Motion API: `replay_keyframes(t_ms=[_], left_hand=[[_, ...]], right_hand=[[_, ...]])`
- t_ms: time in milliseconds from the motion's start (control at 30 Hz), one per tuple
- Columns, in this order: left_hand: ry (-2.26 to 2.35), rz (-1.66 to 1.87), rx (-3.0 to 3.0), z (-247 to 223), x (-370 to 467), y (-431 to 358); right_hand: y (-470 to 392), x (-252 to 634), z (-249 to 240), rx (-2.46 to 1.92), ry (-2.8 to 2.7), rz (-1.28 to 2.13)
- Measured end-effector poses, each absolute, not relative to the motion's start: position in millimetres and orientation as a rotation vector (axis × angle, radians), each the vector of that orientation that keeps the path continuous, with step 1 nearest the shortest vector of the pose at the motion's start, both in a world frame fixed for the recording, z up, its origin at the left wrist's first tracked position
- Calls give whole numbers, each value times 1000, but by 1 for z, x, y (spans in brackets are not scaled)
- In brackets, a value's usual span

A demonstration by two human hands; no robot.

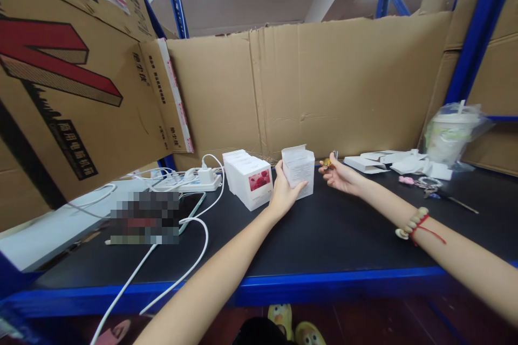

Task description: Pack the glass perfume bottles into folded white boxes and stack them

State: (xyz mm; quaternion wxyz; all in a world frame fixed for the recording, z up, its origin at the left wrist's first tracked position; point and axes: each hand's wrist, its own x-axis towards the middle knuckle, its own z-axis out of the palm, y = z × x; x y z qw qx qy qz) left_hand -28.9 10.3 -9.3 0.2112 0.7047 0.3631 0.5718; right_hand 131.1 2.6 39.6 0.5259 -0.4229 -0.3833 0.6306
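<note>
My left hand (pixel 283 194) grips a small white carton (pixel 298 172) by its side, thumb across the front. The carton stands upright with its top flap raised and printed text on its face. To its right, my right hand (pixel 342 175) is closed, fingertips pinching a small shiny gold-and-silver object (pixel 328 162); its kind I cannot make out. A gap separates this hand from the carton. Just left of my left hand is a row of white boxes (pixel 259 190), the front one bearing a red flower picture.
Flat white cartons (pixel 366 164) lie at the right, near keys (pixel 435 193) and a bagged drink cup (pixel 451 132). Leftward are a power strip (pixel 212 183), white cables (pixel 207 237) and a phone (pixel 193 210). Cardboard (pixel 343 81) walls the back; a blue shelf edge (pixel 324 284) runs along the front.
</note>
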Motion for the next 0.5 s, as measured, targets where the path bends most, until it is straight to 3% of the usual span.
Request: replay_keyframes(t_ms=[200, 500], left_hand=[[1054, 2132, 2286, 0, -25, 2], [1137, 1989, 2616, 6, -26, -11]], right_hand=[[-1, 125, 45, -911, -1006, 1412], [-17, 106, 46, -974, -1121, 1533]])
